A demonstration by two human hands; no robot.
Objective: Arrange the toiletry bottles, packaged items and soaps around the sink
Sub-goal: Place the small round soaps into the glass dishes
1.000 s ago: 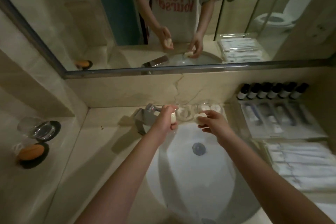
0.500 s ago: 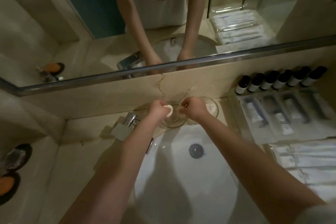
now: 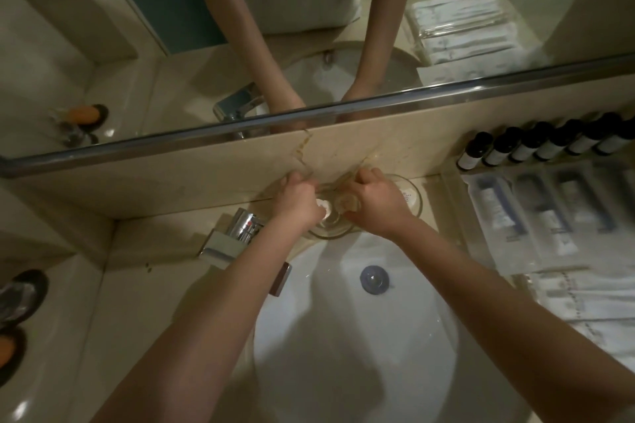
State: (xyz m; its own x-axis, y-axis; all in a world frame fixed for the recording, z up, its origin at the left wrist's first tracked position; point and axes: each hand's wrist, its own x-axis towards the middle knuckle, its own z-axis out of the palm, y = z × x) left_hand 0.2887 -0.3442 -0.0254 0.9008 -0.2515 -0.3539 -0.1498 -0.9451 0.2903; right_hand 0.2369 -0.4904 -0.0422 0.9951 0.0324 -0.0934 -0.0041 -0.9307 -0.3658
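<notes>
Both hands meet over clear glass dishes (image 3: 329,233) on the counter behind the white sink (image 3: 343,347). My left hand (image 3: 298,204) is closed around a small white soap (image 3: 323,206), held low over the nearest dish. My right hand (image 3: 376,204) has fingers and thumb curled onto the glass dish beside it; whatever is under the palm is hidden. A second glass dish (image 3: 414,197) with a white soap sits just right of that hand. Several dark toiletry bottles (image 3: 536,148) stand in a row against the wall at the right. In front of them lie clear packaged items (image 3: 536,216).
A chrome faucet (image 3: 240,233) stands left of my left forearm. Folded white towels (image 3: 584,302) lie at the right edge. At the far left are black round dishes, one with an orange soap (image 3: 6,350). The mirror (image 3: 309,27) above reflects the arms and counter.
Both hands have moved forward from above the basin to the glass dishes at the wall and lowered onto them. The camera has tilted down and closer.
</notes>
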